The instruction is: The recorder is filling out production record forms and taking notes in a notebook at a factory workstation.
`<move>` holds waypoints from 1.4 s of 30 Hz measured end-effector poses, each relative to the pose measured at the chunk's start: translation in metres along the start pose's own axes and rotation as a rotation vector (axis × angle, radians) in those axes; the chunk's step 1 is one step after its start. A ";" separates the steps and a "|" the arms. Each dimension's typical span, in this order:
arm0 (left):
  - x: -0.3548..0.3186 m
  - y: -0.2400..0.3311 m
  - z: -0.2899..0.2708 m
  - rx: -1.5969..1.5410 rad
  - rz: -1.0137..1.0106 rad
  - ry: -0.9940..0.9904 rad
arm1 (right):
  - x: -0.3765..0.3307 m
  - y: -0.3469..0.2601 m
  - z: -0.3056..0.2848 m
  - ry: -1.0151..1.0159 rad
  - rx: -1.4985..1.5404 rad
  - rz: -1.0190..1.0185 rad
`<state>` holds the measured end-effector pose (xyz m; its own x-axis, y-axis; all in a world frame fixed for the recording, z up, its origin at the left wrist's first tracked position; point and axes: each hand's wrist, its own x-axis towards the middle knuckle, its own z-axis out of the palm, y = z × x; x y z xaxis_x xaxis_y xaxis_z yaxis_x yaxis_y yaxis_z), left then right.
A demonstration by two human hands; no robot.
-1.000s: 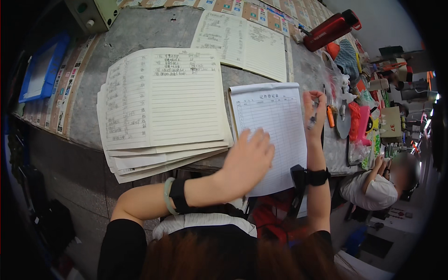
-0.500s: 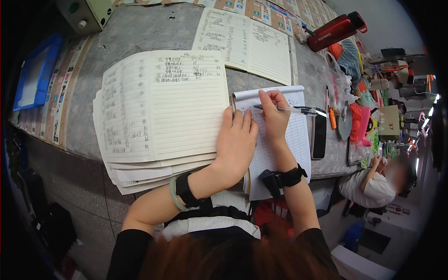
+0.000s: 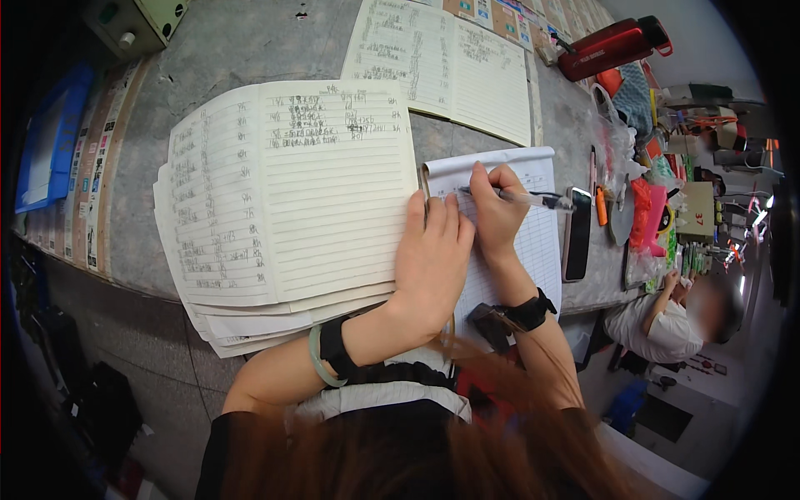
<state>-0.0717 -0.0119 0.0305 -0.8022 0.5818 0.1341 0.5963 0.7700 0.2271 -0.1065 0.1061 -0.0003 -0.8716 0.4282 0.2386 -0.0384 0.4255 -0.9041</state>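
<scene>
My right hand pinches a clear-barrelled pen, its tip low over the upper left part of a pad of printed table forms. The pad's top sheets are folded back at its upper edge. My left hand lies flat with fingers stretched, across the right edge of an open lined notebook and the left edge of the pad. Handwriting fills the notebook's left page and the top of its right page. More papers lie beneath it. A second open handwritten notebook lies farther off.
Right of the pad lie a black phone and an orange marker. A red bottle lies at the far right near plastic bags. A blue tray sits at the left edge. Another person is at the right.
The view has shifted slightly. My right hand still grips the pen near the same spot, with the pen's angle a little changed. My left hand stays flat on the papers.
</scene>
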 end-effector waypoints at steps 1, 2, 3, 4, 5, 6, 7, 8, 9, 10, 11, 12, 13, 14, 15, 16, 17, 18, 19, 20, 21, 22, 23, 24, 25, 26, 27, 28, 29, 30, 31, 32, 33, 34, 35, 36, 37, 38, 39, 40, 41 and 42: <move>0.000 0.000 0.000 -0.001 -0.001 -0.002 | 0.000 0.000 0.000 -0.001 -0.007 0.008; 0.000 0.000 0.001 0.004 0.003 -0.002 | 0.000 0.000 0.000 -0.001 -0.013 0.017; 0.000 0.000 0.001 0.009 0.006 -0.001 | 0.000 0.001 0.000 -0.002 -0.012 0.019; 0.000 0.000 0.001 0.008 0.008 -0.002 | 0.001 0.001 -0.001 -0.004 0.013 0.021; 0.000 0.000 0.000 0.005 0.008 -0.007 | 0.001 0.002 -0.002 -0.006 0.039 0.022; 0.000 0.000 0.000 0.001 0.008 -0.013 | 0.001 0.001 -0.003 -0.004 0.038 0.023; -0.001 0.000 0.000 0.002 0.009 -0.013 | 0.001 -0.001 -0.004 0.040 0.019 0.033; -0.001 0.001 -0.001 0.004 0.011 -0.013 | 0.001 -0.002 -0.004 0.083 0.000 0.042; -0.001 0.001 -0.001 0.005 0.013 -0.013 | 0.001 -0.002 -0.004 0.085 0.000 0.042; -0.001 0.001 -0.001 0.006 0.014 -0.014 | 0.001 -0.001 -0.003 0.067 0.006 0.020; -0.001 0.001 -0.001 0.010 0.014 -0.020 | 0.001 0.000 -0.002 0.048 0.013 -0.003; -0.001 0.001 -0.001 0.013 0.014 -0.026 | 0.000 0.002 -0.003 0.050 0.013 -0.002; -0.001 0.000 -0.001 0.015 0.014 -0.026 | 0.001 0.004 -0.003 0.053 0.008 -0.005; -0.001 0.000 -0.001 0.014 0.012 -0.024 | 0.002 0.005 -0.003 0.055 0.002 -0.009; -0.001 -0.001 0.000 0.013 0.010 -0.021 | 0.002 0.004 -0.002 0.055 0.005 -0.009; 0.000 0.000 0.000 0.012 0.014 -0.020 | 0.002 0.001 -0.003 0.057 -0.024 -0.020; 0.001 0.000 0.000 0.009 0.016 -0.012 | 0.003 0.000 -0.003 0.060 -0.052 -0.030; 0.002 0.001 -0.001 0.006 0.017 -0.004 | 0.003 0.001 -0.006 0.064 -0.054 -0.032; 0.002 0.000 -0.001 0.011 0.015 -0.003 | 0.004 0.006 -0.007 0.088 -0.010 0.020; 0.001 -0.002 -0.001 0.003 0.019 -0.005 | 0.005 0.007 -0.008 0.112 0.034 0.072; 0.001 -0.004 -0.002 -0.005 0.023 -0.006 | 0.006 0.007 -0.010 0.111 0.041 0.069; 0.000 -0.005 -0.003 -0.003 0.023 -0.002 | 0.005 0.002 -0.014 0.130 0.088 0.097; -0.002 -0.007 -0.006 -0.054 0.026 -0.005 | 0.006 -0.004 -0.019 0.149 0.137 0.124; -0.004 -0.009 -0.009 -0.105 0.029 -0.007 | 0.007 -0.010 -0.024 0.150 0.140 0.118; -0.007 -0.010 -0.013 -0.100 0.030 -0.003 | 0.008 -0.016 -0.030 0.158 0.206 0.081; -0.009 -0.015 -0.013 -0.087 0.037 -0.015 | 0.009 -0.016 -0.034 0.160 0.268 0.054; -0.010 -0.017 -0.014 -0.073 0.044 -0.027 | 0.013 -0.009 -0.046 0.079 0.192 0.096; -0.011 -0.015 -0.017 -0.065 0.048 -0.025 | 0.019 -0.009 -0.053 0.083 0.200 0.092; -0.012 -0.013 -0.019 -0.056 0.067 -0.083 | 0.027 -0.009 -0.056 0.037 0.052 0.017; -0.014 -0.010 -0.021 -0.047 0.085 -0.142 | 0.034 -0.010 -0.057 -0.008 -0.095 -0.057; -0.016 -0.007 -0.023 -0.033 0.090 -0.139 | 0.039 -0.015 -0.057 -0.049 -0.352 -0.124; -0.019 -0.003 -0.023 -0.059 0.151 -0.114 | 0.044 -0.012 -0.054 -0.040 -0.342 -0.126; -0.022 0.001 -0.023 -0.086 0.211 -0.091 | 0.048 -0.007 -0.049 -0.120 -0.417 -0.322; -0.024 0.002 -0.022 -0.070 0.212 -0.091 | 0.051 -0.006 -0.040 -0.200 -0.487 -0.521; -0.026 0.003 -0.021 -0.088 0.238 -0.081 | 0.051 -0.011 -0.034 -0.352 -0.458 -0.383; -0.027 0.004 -0.020 -0.106 0.265 -0.071 | 0.051 -0.009 -0.028 -0.346 -0.445 -0.386; -0.027 0.004 -0.018 -0.094 0.271 -0.071 | 0.051 -0.006 -0.024 -0.369 -0.521 -0.434; -0.029 0.004 -0.017 -0.086 0.272 -0.073 | 0.052 -0.001 -0.020 -0.392 -0.599 -0.480; -0.031 0.004 -0.016 -0.085 0.274 -0.090 | 0.053 0.004 -0.017 -0.355 -0.585 -0.510; -0.032 0.004 -0.016 -0.090 0.272 -0.110 | 0.053 0.002 -0.016 -0.358 -0.581 -0.507; -0.033 0.003 -0.016 -0.090 0.270 -0.115 | 0.052 -0.002 -0.015 -0.396 -0.507 -0.445; -0.034 0.003 -0.018 -0.090 0.281 -0.128 | 0.051 -0.004 -0.013 -0.433 -0.433 -0.382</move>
<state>-0.0438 -0.0341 0.0435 -0.5930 0.8009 0.0829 0.7845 0.5515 0.2838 -0.1442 0.1367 0.0206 -0.9549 -0.1301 0.2670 -0.2605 0.7989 -0.5422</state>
